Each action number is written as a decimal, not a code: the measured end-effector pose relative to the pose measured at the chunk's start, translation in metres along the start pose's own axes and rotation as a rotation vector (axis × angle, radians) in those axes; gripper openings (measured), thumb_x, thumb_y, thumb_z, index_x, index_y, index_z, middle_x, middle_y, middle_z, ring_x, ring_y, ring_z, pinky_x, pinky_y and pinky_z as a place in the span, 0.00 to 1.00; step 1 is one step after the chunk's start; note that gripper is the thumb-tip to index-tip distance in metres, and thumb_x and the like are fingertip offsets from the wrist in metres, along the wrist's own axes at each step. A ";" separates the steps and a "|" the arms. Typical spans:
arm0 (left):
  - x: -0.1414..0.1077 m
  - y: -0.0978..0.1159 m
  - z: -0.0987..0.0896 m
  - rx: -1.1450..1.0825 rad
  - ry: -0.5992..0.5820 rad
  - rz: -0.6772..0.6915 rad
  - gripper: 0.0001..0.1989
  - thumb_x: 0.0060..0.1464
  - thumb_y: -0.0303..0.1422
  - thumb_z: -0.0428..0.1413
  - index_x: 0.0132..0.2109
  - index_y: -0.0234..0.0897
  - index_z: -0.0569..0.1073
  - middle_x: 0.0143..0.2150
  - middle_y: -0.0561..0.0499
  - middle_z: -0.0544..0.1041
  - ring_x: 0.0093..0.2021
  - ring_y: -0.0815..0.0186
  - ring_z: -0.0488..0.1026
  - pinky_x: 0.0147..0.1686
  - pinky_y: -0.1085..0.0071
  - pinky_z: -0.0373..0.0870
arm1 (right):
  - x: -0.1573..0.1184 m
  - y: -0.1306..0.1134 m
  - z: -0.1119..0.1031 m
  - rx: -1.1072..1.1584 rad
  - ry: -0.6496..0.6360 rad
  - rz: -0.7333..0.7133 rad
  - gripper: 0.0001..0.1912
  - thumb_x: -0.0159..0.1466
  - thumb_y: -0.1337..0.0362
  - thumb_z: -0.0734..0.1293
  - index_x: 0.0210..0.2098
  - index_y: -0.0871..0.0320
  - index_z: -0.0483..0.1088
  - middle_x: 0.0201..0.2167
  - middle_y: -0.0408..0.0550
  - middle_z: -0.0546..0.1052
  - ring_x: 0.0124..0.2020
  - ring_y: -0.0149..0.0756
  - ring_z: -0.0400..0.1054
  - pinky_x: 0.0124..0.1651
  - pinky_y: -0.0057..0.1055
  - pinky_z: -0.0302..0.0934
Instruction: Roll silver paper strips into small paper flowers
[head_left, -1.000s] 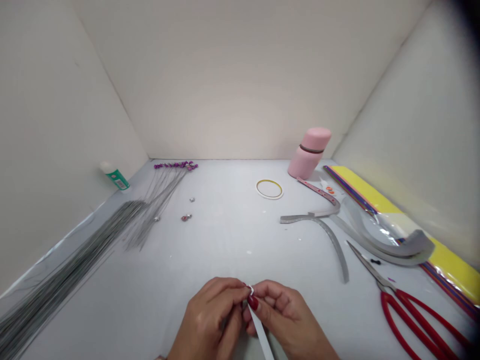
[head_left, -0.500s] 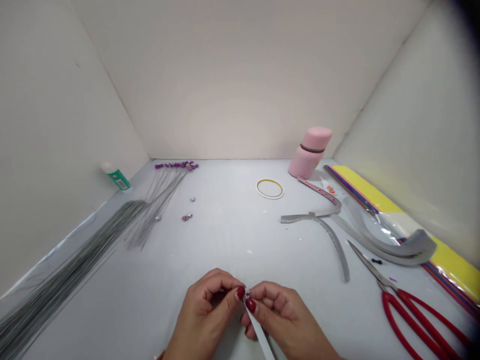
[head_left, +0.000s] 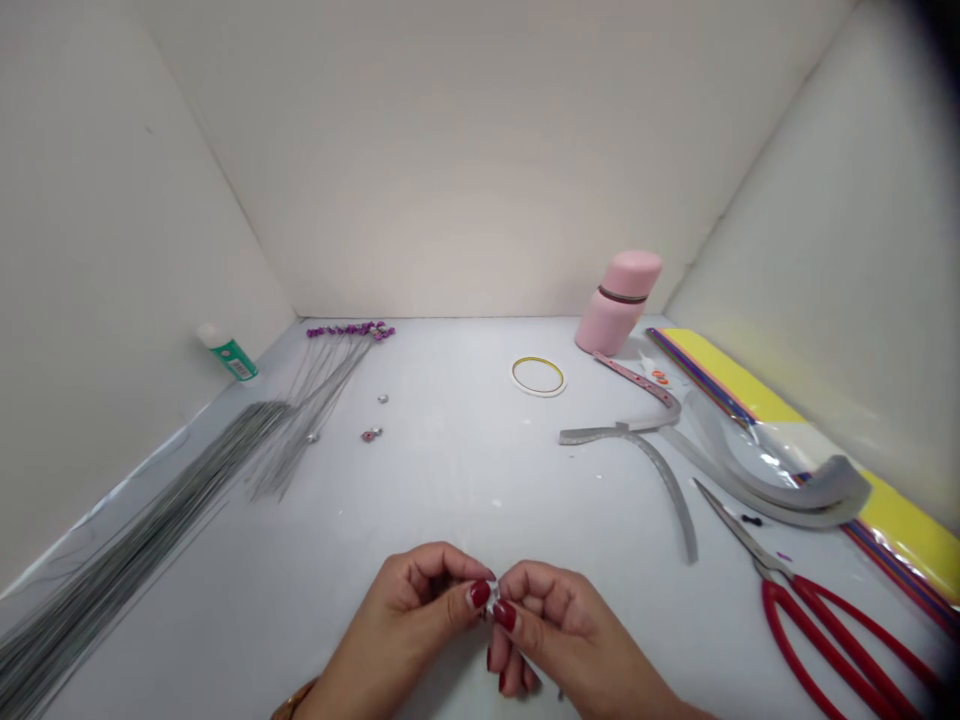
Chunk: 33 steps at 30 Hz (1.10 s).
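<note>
At the front of the table, my left hand (head_left: 424,620) and my right hand (head_left: 562,625) meet, thumbs side by side. Between their fingertips is a pale strip (head_left: 493,597), of which only a small crumpled-looking white bit shows. Both thumbs and index fingers are closed in a pinch on it. The lower fingers of the right hand curl below, and the rest of the strip is hidden or out of sight. Nearest on the right lie red-handled scissors (head_left: 780,580) with a grey curved strip (head_left: 667,485) beyond their tips.
On the left lie a bundle of grey wires (head_left: 150,540), wires with purple tips (head_left: 352,331), small silvery bits (head_left: 371,434) and a green-white glue bottle (head_left: 234,358). A tape roll (head_left: 538,391), pink flask (head_left: 619,303) and yellow sheets (head_left: 727,375) stand or lie at the back and right.
The white strip that hung down from my fingertips toward the front edge no longer shows there. My hands stay together, with the right lower fingers dropped slightly.
</note>
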<state>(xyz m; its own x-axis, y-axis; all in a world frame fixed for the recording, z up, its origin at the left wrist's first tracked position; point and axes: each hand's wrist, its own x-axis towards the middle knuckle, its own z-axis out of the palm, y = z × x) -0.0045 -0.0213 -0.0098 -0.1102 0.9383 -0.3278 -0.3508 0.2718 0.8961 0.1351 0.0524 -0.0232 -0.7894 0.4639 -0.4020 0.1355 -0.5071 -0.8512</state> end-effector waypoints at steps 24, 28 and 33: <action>-0.004 0.000 0.005 0.331 0.261 0.089 0.07 0.48 0.33 0.56 0.30 0.33 0.74 0.25 0.50 0.77 0.27 0.67 0.71 0.28 0.75 0.67 | 0.001 -0.003 0.003 -0.048 0.070 0.056 0.26 0.47 0.44 0.67 0.24 0.63 0.63 0.16 0.44 0.72 0.14 0.24 0.63 0.18 0.20 0.52; -0.010 -0.005 0.006 0.621 0.278 0.389 0.05 0.50 0.27 0.54 0.31 0.35 0.74 0.27 0.48 0.76 0.28 0.66 0.72 0.28 0.76 0.68 | 0.000 -0.004 0.004 -0.017 0.079 0.056 0.25 0.46 0.44 0.67 0.23 0.63 0.65 0.16 0.45 0.73 0.14 0.24 0.63 0.18 0.20 0.51; -0.012 -0.009 0.001 0.847 0.188 0.687 0.10 0.48 0.20 0.53 0.36 0.36 0.75 0.31 0.46 0.76 0.32 0.66 0.73 0.32 0.76 0.69 | -0.001 -0.002 0.003 0.062 0.056 -0.001 0.23 0.48 0.47 0.68 0.25 0.63 0.68 0.18 0.45 0.73 0.16 0.26 0.65 0.20 0.22 0.52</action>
<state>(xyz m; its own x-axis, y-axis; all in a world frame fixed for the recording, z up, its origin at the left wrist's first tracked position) 0.0005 -0.0350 -0.0131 -0.2019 0.9176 0.3424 0.5816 -0.1690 0.7957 0.1337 0.0511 -0.0202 -0.7546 0.5034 -0.4209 0.0958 -0.5500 -0.8296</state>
